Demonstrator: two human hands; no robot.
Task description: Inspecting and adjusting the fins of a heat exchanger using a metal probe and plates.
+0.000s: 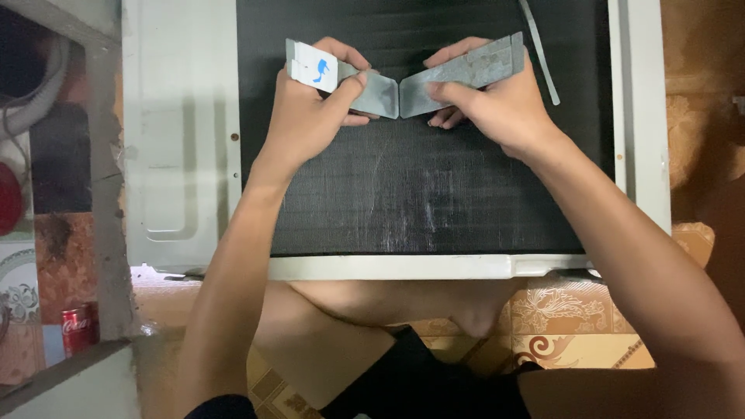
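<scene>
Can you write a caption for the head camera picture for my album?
Two hands, left and right, each press a grey metal scraper onto a dark finned panel.

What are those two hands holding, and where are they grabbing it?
Each hand holds a flat grey metal plate. The left hand grips the left plate around its middle; the right hand pinches the right plate near its lower inner end, above the dark finned panel.

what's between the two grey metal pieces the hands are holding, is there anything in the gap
Nothing lies there. In the head view the left metal piece and right metal piece nearly meet at their rounded ends, with only a thin strip of the black finned panel showing behind.
</scene>
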